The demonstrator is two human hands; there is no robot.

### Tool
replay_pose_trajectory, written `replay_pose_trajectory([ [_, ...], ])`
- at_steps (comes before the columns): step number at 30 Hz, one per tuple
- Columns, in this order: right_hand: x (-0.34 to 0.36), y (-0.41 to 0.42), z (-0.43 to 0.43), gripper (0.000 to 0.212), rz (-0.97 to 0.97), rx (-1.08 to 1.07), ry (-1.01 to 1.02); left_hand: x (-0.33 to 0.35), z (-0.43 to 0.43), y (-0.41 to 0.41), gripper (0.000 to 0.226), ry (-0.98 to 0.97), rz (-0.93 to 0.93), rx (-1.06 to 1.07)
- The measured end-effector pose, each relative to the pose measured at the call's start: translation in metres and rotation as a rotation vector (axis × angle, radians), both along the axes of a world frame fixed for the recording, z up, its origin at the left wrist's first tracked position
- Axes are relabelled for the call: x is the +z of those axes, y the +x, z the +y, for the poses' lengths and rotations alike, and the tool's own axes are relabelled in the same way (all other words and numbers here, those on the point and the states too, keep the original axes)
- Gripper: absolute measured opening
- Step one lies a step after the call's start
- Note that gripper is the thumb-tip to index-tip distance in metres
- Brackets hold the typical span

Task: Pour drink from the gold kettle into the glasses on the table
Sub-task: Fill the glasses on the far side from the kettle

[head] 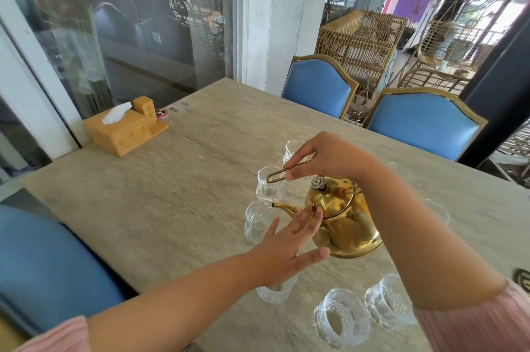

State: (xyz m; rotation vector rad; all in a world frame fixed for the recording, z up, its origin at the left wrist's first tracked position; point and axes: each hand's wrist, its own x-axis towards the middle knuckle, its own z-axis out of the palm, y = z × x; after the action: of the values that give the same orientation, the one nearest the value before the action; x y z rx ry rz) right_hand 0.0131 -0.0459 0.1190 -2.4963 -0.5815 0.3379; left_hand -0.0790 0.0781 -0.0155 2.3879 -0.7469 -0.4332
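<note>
While the right hand (324, 156) curls its fingers round the thin wire handle (275, 176) of the shiny gold metal kettle (344, 222), the kettle is held tilted over the pale stone-topped desk (172, 194), its spout tip by the rim of a clear ribbed glass (255, 222). The left hand (284, 248) is spread flat, holding nothing, its straight fingers (314, 217) touching the kettle's side beneath the spout. Another clear glass (268, 187) stands just behind the spout.

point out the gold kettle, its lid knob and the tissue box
gold kettle (352, 225): head view, on its belly
lid knob (317, 182): head view, on its top
tissue box (134, 135): head view, on its side wall
</note>
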Motion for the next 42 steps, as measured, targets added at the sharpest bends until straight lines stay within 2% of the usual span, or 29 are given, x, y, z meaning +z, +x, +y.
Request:
replay_pose_trajectory([
  [10, 0.005, 0.002, 0.000, 0.024, -0.031, 0.012, -0.011, 0.004, -0.003, 0.000, 0.065, -0.027, -0.001, -0.006],
  [42, 0.026, -0.006, 0.005, 0.026, -0.043, 0.036, -0.086, 0.021, 0.001, -0.001, 0.062, -0.015, -0.038, -0.002],
])
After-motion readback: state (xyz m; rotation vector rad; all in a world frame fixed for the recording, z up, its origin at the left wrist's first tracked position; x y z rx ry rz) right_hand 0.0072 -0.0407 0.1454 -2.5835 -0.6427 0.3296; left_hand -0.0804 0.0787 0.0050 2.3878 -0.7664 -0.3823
